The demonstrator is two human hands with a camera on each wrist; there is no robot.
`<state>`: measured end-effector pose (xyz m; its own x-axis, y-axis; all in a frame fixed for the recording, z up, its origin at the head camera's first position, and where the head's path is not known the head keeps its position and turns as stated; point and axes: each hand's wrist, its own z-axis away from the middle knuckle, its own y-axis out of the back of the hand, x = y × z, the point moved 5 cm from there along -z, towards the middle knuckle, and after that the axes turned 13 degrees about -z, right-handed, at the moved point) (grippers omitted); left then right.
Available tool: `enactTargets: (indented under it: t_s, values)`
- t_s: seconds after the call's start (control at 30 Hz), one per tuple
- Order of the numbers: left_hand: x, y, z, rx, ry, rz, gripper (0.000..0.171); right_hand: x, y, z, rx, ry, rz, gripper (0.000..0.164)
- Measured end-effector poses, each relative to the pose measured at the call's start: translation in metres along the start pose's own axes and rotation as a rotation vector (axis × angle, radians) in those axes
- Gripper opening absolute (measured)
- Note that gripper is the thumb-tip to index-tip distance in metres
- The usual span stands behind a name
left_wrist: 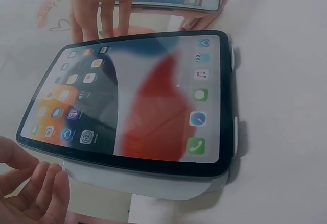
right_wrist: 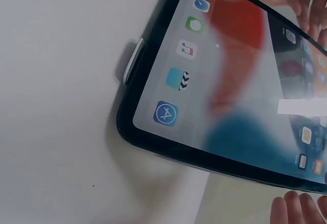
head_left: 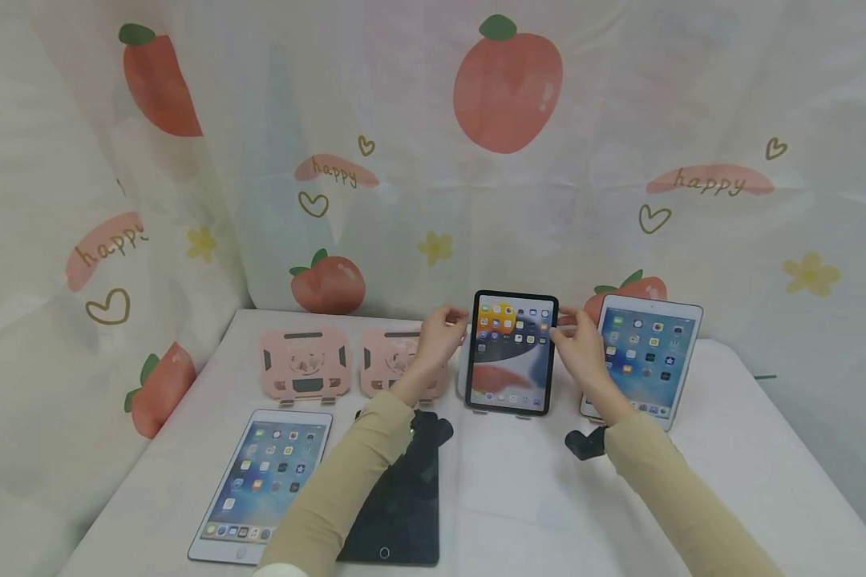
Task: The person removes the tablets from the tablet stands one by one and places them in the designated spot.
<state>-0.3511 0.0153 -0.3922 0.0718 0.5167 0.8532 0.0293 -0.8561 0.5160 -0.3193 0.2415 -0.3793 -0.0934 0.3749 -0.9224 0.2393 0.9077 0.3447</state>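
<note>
A black-framed tablet [head_left: 512, 353] with a lit screen leans upright on a light grey stand [left_wrist: 153, 183], its lower edge on two small hooks [right_wrist: 134, 60]. My left hand [head_left: 442, 336] is beside the tablet's left edge, fingers loosely bent and holding nothing. At the opposite edge is my right hand [head_left: 577, 344], its fingers extended and the fingertips right at the frame. To the right, a white-framed tablet [head_left: 649, 353] with a lit screen stands tilted back on a pink stand [left_wrist: 204, 20], partly behind the right hand and wrist.
Two pink tablet stands [head_left: 305, 362] stand at the back left, one partly behind my left arm. In front lie a white tablet [head_left: 260, 481] with a lit screen and a black tablet [head_left: 397, 513] with a dark screen. A fruit-printed curtain [head_left: 404, 80] backs the white table.
</note>
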Motion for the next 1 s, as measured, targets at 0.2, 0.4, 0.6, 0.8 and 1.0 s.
enactTargets:
  t_s: [0.2, 0.4, 0.6, 0.8, 1.0]
  values:
    - [0.008, 0.000, -0.006, 0.009, -0.022, -0.058, 0.024, -0.002, -0.001, -0.005, -0.013, -0.009, -0.018, 0.047]
    - [0.008, -0.004, -0.012, 0.021, -0.017, -0.082, 0.026, -0.003, -0.002, -0.008, -0.015, -0.028, -0.030, 0.046]
    - [0.009, -0.007, -0.013, 0.019, -0.007, -0.041, 0.027, 0.001, -0.002, -0.012, -0.002, -0.044, -0.063, 0.045]
    - [0.012, -0.008, -0.010, 0.014, -0.023, -0.001, 0.028, 0.004, 0.000, -0.013, 0.015, -0.056, -0.083, 0.044]
    - [0.013, -0.008, -0.011, 0.021, -0.023, 0.030, 0.027, 0.004, 0.000, -0.014, 0.030, -0.048, -0.070, 0.042]
